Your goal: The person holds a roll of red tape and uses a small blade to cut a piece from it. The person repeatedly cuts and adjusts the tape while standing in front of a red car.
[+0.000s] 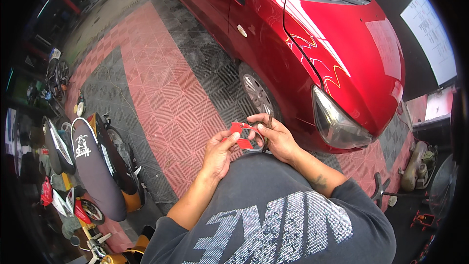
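Note:
My left hand point(219, 155) pinches a small, flat, bright red piece point(244, 143) between thumb and fingers, in front of my belly. It looks like thin film or plastic; its exact kind cannot be made out. A narrow red strip curves from it over to my right hand point(278, 141), whose fingers are closed around the strip's end. A thin dark stick-like tool point(270, 119) also stands upright in the right hand, its lower part partly hidden by the fingers.
Close ahead and to the right stands a red car point(337, 34), its front wheel point(256, 93) just beyond my hands. Scooters with a dark seat point(95, 166) line the left side. Red and grey grid tiles point(161, 78) cover the floor. A metal engine-like part point(416, 166) lies at right.

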`<state>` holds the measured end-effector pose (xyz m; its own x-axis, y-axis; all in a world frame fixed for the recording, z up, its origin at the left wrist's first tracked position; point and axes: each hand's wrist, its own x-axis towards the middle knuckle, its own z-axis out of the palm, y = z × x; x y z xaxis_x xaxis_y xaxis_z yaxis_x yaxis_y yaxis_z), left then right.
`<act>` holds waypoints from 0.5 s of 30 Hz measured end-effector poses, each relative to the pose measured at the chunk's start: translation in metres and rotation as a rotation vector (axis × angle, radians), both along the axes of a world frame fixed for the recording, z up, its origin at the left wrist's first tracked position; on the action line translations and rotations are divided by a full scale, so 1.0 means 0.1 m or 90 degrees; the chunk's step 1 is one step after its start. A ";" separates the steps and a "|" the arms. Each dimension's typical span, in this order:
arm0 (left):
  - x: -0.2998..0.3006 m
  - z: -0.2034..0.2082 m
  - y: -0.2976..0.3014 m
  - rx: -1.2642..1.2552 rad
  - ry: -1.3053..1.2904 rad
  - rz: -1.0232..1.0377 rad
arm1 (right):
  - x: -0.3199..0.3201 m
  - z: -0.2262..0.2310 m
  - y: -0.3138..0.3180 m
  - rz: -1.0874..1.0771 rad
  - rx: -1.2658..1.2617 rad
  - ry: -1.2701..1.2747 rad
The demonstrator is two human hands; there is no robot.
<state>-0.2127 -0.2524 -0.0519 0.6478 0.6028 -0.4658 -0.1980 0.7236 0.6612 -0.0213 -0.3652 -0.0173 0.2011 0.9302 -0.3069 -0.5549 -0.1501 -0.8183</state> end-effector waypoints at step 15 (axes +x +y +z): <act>0.08 0.02 -0.02 -0.106 -0.152 -0.091 | 0.01 -0.07 -0.03 -0.001 0.092 0.212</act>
